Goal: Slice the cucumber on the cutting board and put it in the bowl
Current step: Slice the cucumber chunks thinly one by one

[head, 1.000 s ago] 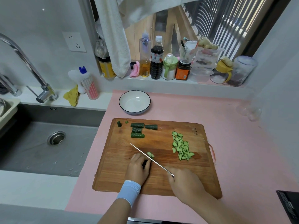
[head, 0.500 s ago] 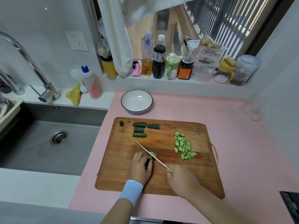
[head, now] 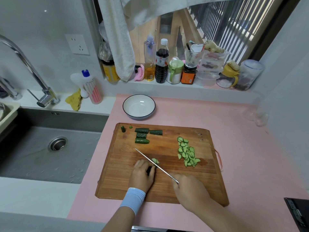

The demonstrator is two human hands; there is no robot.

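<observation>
L hand (head: 142, 176) mostly hides cucumber (head: 149, 170); R hand (head: 190, 190) covers knife (head: 145, 156) handle.

One left hand (head: 142, 176), one right hand (head: 190, 190), one knife (head: 160, 168) and four large cucumber chunks (head: 141, 130) are occupying one cutting board (head: 117, 173) near one bowl (head: 138, 107).

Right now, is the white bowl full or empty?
Empty: the white bowl shows only its bare inside; the cucumber slices lie on the cutting board.

knife (head: 145, 156): lifts slightly mid-stroke, now back down at cucumber stub (head: 150, 169) | right hand (head: 190, 190): moves with it | fresh slices (head: 155, 160) beside blade: one before, about two now
</observation>
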